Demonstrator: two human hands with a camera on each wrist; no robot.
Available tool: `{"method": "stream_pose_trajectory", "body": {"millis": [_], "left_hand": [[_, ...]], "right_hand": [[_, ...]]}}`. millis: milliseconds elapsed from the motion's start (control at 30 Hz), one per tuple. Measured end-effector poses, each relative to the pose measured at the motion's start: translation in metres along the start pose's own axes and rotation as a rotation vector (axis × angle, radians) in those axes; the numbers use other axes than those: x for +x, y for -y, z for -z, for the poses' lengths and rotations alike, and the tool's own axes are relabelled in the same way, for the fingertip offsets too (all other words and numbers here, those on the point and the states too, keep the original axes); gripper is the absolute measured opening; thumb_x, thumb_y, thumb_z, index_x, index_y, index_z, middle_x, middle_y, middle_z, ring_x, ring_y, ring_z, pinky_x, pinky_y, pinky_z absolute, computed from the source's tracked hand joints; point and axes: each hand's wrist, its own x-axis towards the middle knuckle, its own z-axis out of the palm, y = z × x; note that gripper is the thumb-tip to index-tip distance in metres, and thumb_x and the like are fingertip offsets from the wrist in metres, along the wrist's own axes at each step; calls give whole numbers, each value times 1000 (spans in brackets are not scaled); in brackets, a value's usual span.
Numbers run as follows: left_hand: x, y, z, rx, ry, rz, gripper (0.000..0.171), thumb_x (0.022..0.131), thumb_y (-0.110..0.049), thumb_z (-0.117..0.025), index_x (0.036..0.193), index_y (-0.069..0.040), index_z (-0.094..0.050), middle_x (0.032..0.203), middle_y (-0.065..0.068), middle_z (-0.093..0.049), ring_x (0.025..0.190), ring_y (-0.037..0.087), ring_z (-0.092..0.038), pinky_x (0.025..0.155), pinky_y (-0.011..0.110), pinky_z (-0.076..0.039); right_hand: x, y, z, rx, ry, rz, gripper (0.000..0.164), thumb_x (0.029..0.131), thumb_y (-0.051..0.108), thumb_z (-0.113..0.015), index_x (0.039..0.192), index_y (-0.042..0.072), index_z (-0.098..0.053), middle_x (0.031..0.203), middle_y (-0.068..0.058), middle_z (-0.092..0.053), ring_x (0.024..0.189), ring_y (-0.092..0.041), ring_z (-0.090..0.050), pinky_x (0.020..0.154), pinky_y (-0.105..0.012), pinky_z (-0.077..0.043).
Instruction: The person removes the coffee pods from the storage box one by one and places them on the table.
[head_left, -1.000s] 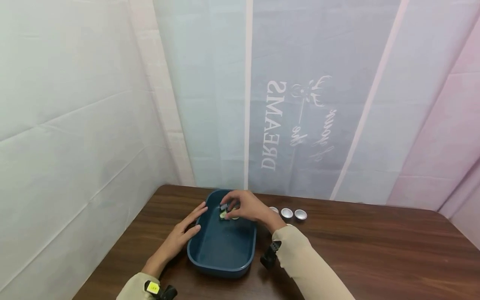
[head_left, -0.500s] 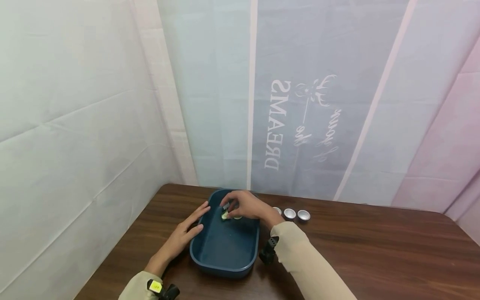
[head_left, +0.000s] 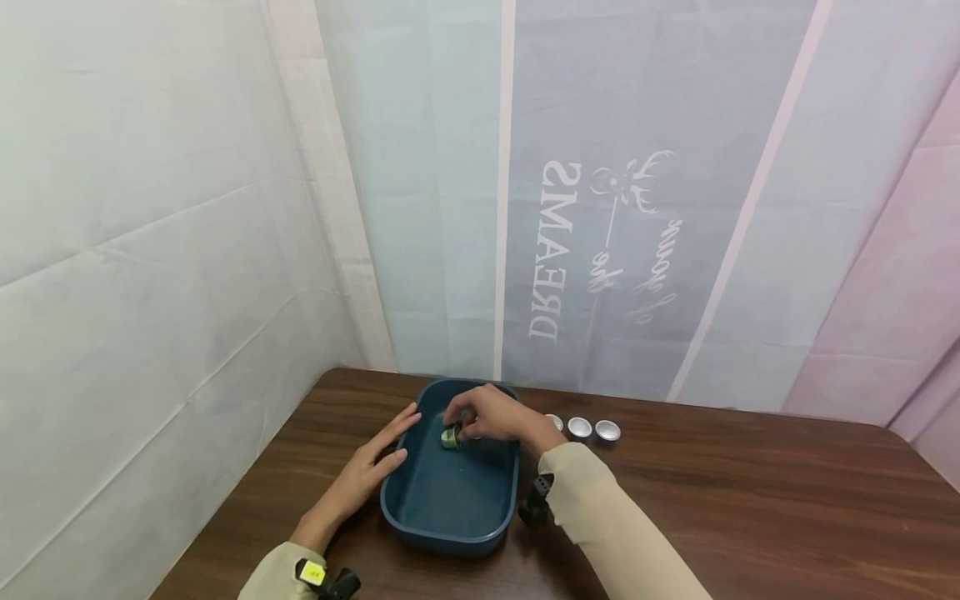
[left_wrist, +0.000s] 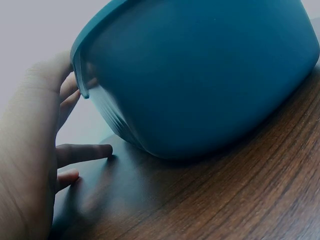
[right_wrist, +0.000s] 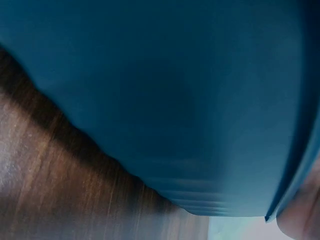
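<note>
A deep blue plastic bin (head_left: 450, 500) stands on the wooden table. My right hand (head_left: 491, 414) reaches over its right rim into the far end, thumb and fingers bent around a small green, cup-shaped capsule (head_left: 450, 437). Other small pieces beside it are mostly hidden by the fingers. Against the bin's left wall rests my left hand (head_left: 363, 475), its fingers nearly straight and holding nothing else. From the left wrist, the same hand (left_wrist: 37, 135) appears beside the bin wall (left_wrist: 200, 80). The right wrist view shows mainly the bin's outer side (right_wrist: 165, 100).
Silver foil cups (head_left: 580, 428) stand in a short row right of the bin, one partly behind the right wrist. A printed cloth (head_left: 420, 208) hangs behind the brown table (head_left: 735, 500), and a pale cloth (head_left: 150, 292) borders its left side.
My right fingers have shifted slightly and curled lower around the green capsule, which has turned to show its side. The grey piece between the fingers no longer shows. My left hand stays on the bin.
</note>
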Motion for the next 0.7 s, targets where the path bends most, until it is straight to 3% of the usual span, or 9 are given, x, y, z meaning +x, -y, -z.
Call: {"method": "stream_pose_trajectory", "body": {"millis": [367, 567, 700], "left_hand": [[0, -1, 1, 6, 1, 2, 48, 99, -3, -45, 146, 2, -36, 154, 21, -23, 138, 42, -22, 99, 70, -21], [0, 0, 1, 2, 3, 4, 48, 98, -1, -45, 146, 1, -36, 154, 20, -23, 139, 42, -22, 99, 69, -21], [0, 1, 0, 1, 3, 5, 49, 98, 0, -45, 146, 0, -36, 154, 19, -23, 139, 41, -22, 99, 69, -21]], "right_hand": [[3, -1, -5, -54, 25, 33, 18, 82, 12, -77, 98, 17, -71, 78, 12, -65, 70, -1, -60, 64, -19, -49], [2, -1, -5, -84, 58, 81, 20, 82, 15, -77, 101, 18, -71, 76, 12, -64, 69, 0, -59, 63, -18, -48], [1, -2, -3, -43, 72, 94, 26, 81, 16, -78, 106, 18, -70, 76, 11, -64, 68, -1, -60, 64, -19, -50]]}}
